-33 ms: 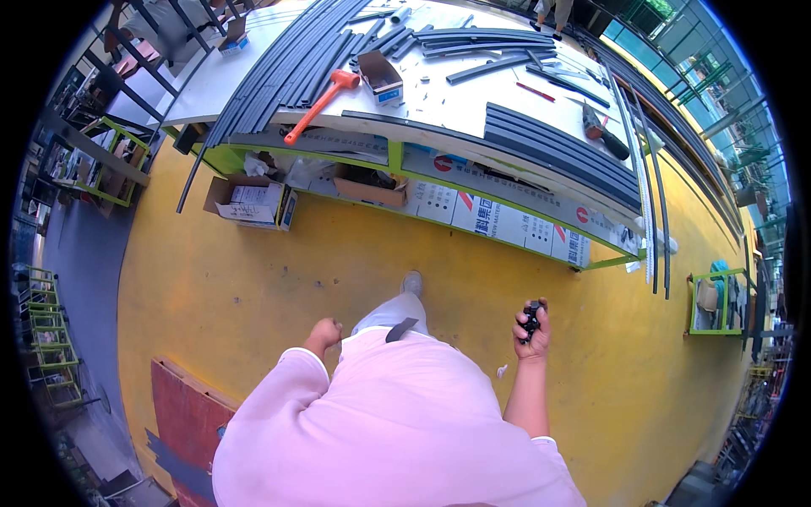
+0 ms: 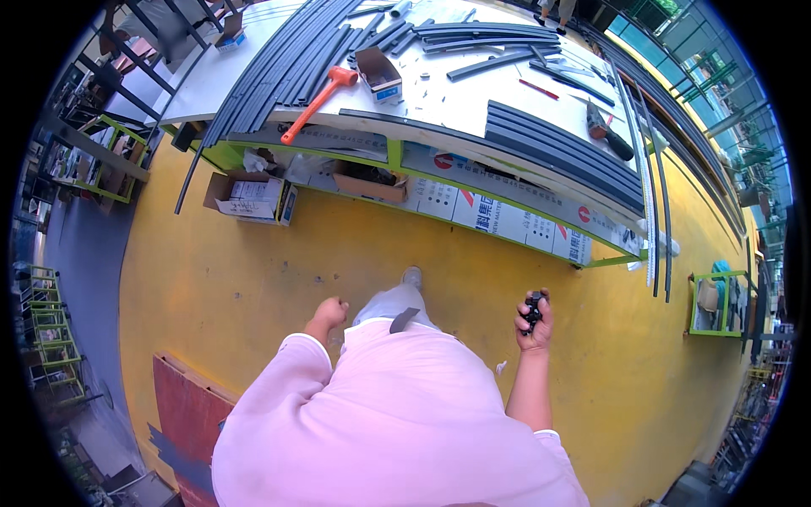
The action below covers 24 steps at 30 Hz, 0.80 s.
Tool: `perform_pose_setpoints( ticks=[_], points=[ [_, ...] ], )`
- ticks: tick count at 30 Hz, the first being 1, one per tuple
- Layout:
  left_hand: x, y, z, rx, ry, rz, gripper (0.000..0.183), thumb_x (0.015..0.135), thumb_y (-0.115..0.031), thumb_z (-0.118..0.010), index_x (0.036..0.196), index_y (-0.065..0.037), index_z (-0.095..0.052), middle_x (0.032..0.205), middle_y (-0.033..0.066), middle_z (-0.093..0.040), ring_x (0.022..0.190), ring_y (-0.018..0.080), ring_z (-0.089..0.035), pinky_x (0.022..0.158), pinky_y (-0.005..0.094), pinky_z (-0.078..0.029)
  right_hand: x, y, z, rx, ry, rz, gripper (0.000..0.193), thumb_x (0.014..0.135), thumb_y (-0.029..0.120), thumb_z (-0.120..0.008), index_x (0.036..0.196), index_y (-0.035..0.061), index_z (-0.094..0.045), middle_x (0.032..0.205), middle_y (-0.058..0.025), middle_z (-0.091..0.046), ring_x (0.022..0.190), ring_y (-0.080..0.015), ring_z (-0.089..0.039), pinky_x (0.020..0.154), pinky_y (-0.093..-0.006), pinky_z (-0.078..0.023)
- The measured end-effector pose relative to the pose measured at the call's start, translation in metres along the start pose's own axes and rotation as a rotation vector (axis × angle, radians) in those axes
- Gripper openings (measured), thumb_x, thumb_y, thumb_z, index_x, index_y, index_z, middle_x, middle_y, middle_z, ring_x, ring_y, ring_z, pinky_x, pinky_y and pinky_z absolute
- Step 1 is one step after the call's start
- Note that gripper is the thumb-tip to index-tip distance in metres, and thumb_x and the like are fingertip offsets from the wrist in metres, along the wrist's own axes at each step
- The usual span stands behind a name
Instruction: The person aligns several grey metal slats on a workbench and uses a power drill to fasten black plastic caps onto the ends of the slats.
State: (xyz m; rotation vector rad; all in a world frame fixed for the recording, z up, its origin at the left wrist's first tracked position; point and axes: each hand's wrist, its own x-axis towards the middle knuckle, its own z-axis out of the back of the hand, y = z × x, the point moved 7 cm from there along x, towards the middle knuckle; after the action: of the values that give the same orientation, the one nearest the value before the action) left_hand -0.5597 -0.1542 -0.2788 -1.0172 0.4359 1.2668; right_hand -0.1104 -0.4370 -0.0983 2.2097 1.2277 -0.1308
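My right hand (image 2: pixel 534 323) is closed around a clump of small black parts (image 2: pixel 532 311), held out over the floor to the right of my body. Their exact kind is too small to make out. My left hand (image 2: pixel 329 313) hangs at my left side with its fingers curled in, and the inside of the fist is hidden. Neither hand touches the workbench (image 2: pixel 198 89) ahead. On that bench lie an orange mallet (image 2: pixel 319 106), a small open carton (image 2: pixel 378 76), long dark grey strips (image 2: pixel 283 72) and a power tool (image 2: pixel 606 131) with a black and red body.
A stack of grey profiles (image 2: pixel 562 156) runs along the bench's front edge, and thin bars (image 2: pixel 661 203) jut past its right end. An open cardboard box (image 2: pixel 251 198) stands under the bench. A red-brown panel (image 2: pixel 186 414) is at lower left, a green-framed cart (image 2: pixel 718 302) at right.
My left hand has swung a little forward and up, still curled. My right hand has risen slightly with the black parts in it.
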Motion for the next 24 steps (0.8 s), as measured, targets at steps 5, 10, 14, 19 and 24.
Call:
perform_pose_setpoints(
  ticks=[5, 10, 14, 19, 24],
  points=[
    [0.022, -0.297, 0.187, -0.146, -0.254, -0.447, 0.036, 0.101, -0.037, -0.06, 0.099, -0.001, -0.065, 0.081, 0.0126, -0.071, 0.075, 0.0248, -0.068, 0.075, 0.0402, -0.052, 0.127, 0.077, -0.085, -0.05, 0.142, -0.034, 0.032, 0.096, 0.015, -0.069, 0.126, 0.0208, -0.061, 0.113, -0.01, -0.063, 0.083, -0.0213, -0.062, 0.047, -0.0264, -0.051],
    [-0.058, -0.536, 0.264, 0.342, -0.269, -0.779, 0.031, 0.102, -0.033, -0.056, 0.102, -0.004, -0.066, 0.089, 0.0185, -0.073, 0.086, 0.0369, -0.07, 0.076, 0.0459, -0.053, 0.281, 0.137, -0.148, -0.255, 0.199, -0.136, 0.033, 0.096, 0.014, -0.069, 0.127, 0.0194, -0.06, 0.111, -0.0092, -0.063, 0.083, -0.021, -0.062, 0.048, -0.0261, -0.049],
    [-0.144, -0.718, 0.309, 0.936, -0.505, -0.899, 0.024, 0.098, -0.024, -0.061, 0.112, -0.007, -0.071, 0.092, 0.0114, -0.075, 0.087, 0.024, -0.074, 0.076, 0.0422, -0.058, 0.428, 0.163, -0.195, -0.537, 0.256, -0.244, 0.034, 0.099, 0.019, -0.068, 0.133, 0.0192, -0.059, 0.109, -0.007, -0.066, 0.082, -0.0162, -0.063, 0.047, -0.0215, -0.047],
    [-0.139, -0.825, 0.329, 1.12, -0.646, -0.966, 0.025, 0.099, -0.026, -0.062, 0.11, -0.006, -0.071, 0.089, 0.0104, -0.074, 0.083, 0.022, -0.072, 0.074, 0.0403, -0.056, 0.539, 0.173, -0.207, -0.819, 0.248, -0.314, 0.036, 0.099, 0.015, -0.066, 0.134, 0.0121, -0.058, 0.104, -0.0066, -0.066, 0.079, -0.0156, -0.063, 0.048, -0.0245, -0.048],
    [-0.134, -0.802, 0.364, 1.027, -0.779, -0.847, 0.027, 0.099, -0.029, -0.063, 0.107, -0.005, -0.07, 0.085, 0.0094, -0.072, 0.079, 0.02, -0.069, 0.072, 0.0383, -0.054, 0.567, 0.132, -0.245, -1.091, 0.277, -0.346, 0.039, 0.095, 0.013, -0.067, 0.133, 0.0083, -0.059, 0.096, -0.0072, -0.066, 0.071, -0.0157, -0.062, 0.048, -0.0273, -0.048]
  ],
)
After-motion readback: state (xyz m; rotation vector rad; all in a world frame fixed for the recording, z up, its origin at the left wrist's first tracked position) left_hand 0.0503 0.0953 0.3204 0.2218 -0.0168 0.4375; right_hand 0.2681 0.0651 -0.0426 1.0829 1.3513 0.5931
